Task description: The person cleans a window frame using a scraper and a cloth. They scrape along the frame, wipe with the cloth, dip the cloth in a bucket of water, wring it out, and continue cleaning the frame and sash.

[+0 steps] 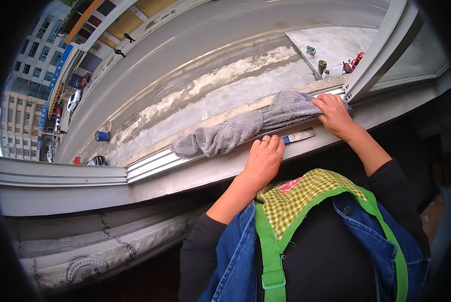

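A grey terry cloth [229, 134] lies bunched along the white sliding-window track [150, 168]. My right hand [335, 115] grips its right end, close to the upright window frame. On the inner sill [195, 175], my left hand [265, 156] lies with bent fingers over the blue end of a flat scraper [301, 136]. The scraper's worn metal blade points right, toward my right hand. The rest of its handle is hidden under my left hand, so whether the fingers close around it does not show.
The window is open above a street [210, 34] far below. An upright window frame [385, 49] with a glass pane stands at right. Patterned curtain fabric [89, 260] hangs at lower left. Outside are a blue bin [102, 136] and potted plants [322, 67].
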Motion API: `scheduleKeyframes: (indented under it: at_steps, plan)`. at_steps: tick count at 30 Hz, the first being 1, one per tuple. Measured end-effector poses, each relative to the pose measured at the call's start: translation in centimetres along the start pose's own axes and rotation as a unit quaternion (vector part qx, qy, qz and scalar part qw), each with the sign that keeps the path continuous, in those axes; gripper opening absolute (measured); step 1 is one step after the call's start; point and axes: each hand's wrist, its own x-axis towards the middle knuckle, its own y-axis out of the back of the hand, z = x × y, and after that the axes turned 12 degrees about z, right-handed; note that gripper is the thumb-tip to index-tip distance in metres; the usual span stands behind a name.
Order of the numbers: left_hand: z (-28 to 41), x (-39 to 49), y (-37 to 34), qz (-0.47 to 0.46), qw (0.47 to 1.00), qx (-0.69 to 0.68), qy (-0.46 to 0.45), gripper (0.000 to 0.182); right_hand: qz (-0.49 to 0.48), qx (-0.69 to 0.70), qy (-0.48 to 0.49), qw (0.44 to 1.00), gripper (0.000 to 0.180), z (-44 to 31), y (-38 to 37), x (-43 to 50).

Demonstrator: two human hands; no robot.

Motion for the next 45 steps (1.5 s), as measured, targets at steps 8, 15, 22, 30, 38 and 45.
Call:
scheduleKeyframes:
  at_steps: [8, 15, 22, 30, 38, 45]
  plan:
    - [-1.1, -4.7, 2.9, -0.034, 0.989, -0.101, 0.101, 0.016, -0.079, -0.117, 0.043, 0.989, 0.057, -2.5, 5.6, 0.5]
    - [-2.4, -16.1, 14.0, 0.080, 0.832, -0.228, 0.500, 0.022, -0.099, 0.175, 0.181, 0.963, 0.061, -14.0, 0.2, 10.1]
    - [-3.8, -24.5, 14.8, 0.220, 0.690, -0.328, 0.607, 0.016, -0.298, 0.158, 0.168, 0.926, 0.047, -25.0, -10.4, 16.4]
    - [-9.1, -34.1, 17.8, 0.270, 0.635, -0.368, 0.623, 0.018, -0.202, 0.656, -0.245, 0.685, 0.031, -33.9, -9.4, 19.5]
    - [-11.8, -35.7, 20.6, 0.339, 0.616, -0.358, 0.614, 0.019, -0.202, 0.774, -0.229, 0.555, 0.028, -46.0, -14.9, 20.5]
    - [-9.6, -35.7, 20.9, 0.341, 0.624, -0.310, 0.631, 0.019, 0.035, 0.704, 0.159, 0.691, 0.031, -54.4, -14.1, 26.0]
